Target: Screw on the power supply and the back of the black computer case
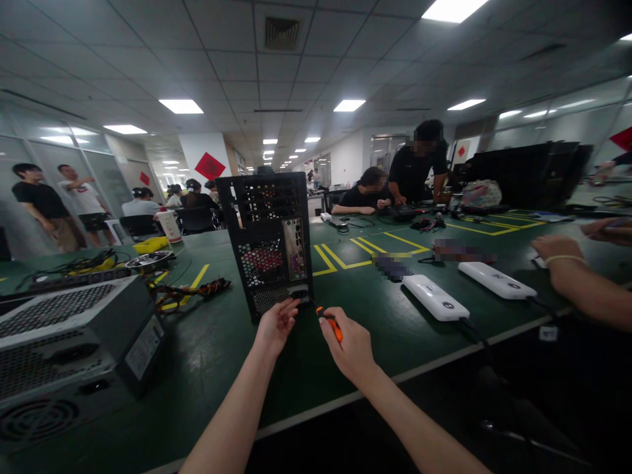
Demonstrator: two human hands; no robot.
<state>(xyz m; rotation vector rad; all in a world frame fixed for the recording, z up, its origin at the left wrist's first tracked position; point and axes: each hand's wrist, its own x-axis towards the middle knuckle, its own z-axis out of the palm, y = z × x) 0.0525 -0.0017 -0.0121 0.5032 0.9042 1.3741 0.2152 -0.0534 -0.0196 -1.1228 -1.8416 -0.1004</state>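
A black computer case (272, 230) stands upright on the green table (197, 368), its back panel with vents and ports facing me. My left hand (277, 324) is at the lower right of that panel, palm partly up, fingers loosely bent and apart, by the power supply area. Whether its fingertips touch the panel is hard to see. In my right hand (351, 342) is a screwdriver with an orange and black handle (334, 325). The tool points up and left, toward the case's lower right corner; its thin shaft is barely visible.
Metal power supplies (74, 349) are stacked at left, with bundled cables (192, 293) behind them. Two white power banks (434, 297) lie to the right. Another person's arm (587, 280) reaches in at the right edge. Black equipment (528, 174) stands further back.
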